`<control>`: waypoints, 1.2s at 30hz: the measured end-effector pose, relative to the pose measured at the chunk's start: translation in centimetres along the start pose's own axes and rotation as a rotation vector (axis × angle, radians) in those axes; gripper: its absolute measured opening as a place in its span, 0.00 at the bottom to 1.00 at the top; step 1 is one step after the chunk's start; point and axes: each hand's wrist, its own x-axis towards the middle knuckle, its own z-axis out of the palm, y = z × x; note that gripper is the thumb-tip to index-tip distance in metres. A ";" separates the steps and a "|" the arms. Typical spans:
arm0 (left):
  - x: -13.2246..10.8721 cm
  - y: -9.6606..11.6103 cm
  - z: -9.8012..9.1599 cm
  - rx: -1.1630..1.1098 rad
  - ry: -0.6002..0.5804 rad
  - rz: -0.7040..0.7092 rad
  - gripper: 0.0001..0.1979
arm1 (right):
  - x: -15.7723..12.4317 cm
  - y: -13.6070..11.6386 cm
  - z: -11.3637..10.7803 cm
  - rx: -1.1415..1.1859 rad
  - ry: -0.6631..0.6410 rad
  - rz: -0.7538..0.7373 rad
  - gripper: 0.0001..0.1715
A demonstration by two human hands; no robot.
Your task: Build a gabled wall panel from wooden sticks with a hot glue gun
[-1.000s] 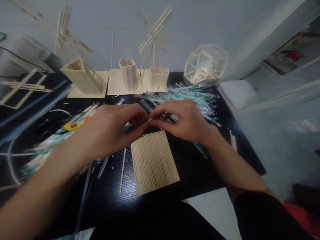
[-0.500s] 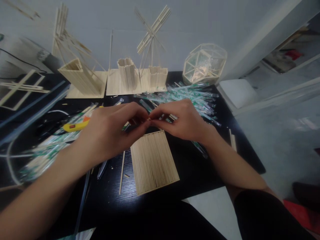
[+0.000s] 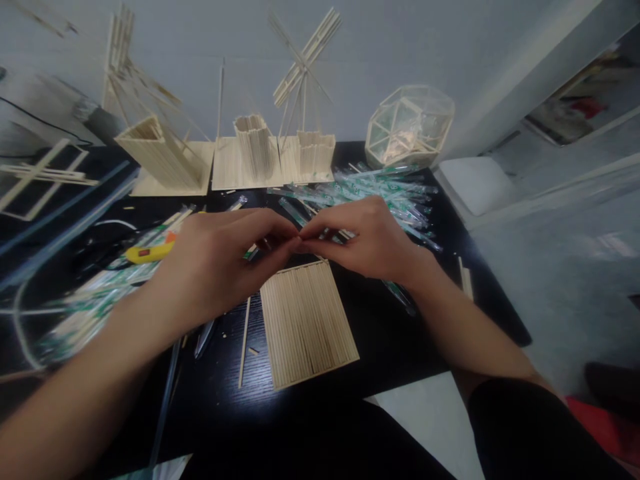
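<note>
Above the far edge of a square panel of wooden sticks, both hands meet fingertip to fingertip. My left hand is pinched closed, and so is my right hand. Whatever lies between the fingertips is too small and too covered to make out. The panel rests flat on the black table, with a thin dark gap between some of its sticks. To its left lie a loose thin stick and a short cut piece.
Wrapped chopsticks are heaped behind my right hand and at left, near a yellow hot glue gun or cutter handle. Stick-built models line the wall, with a faceted frame at right.
The small pale bit seen between my fingertips is now covered as the fingers press closer. Otherwise the hands and the panel stay almost where they were.
</note>
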 end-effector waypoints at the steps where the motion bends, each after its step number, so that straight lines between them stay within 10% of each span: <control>1: 0.0 -0.1 0.0 -0.001 -0.002 -0.001 0.05 | 0.0 0.0 0.0 0.001 -0.001 -0.006 0.05; 16: 0.2 -0.2 0.0 0.041 0.008 0.026 0.06 | -0.5 0.9 -0.1 0.005 -0.087 0.057 0.04; 26: 0.1 -0.1 0.1 0.095 0.025 0.040 0.06 | -9.9 3.0 4.2 -0.008 0.001 0.476 0.12; 36: 0.0 -0.3 -0.2 0.085 0.028 0.108 0.02 | -10.2 3.8 5.5 -0.083 0.052 0.339 0.08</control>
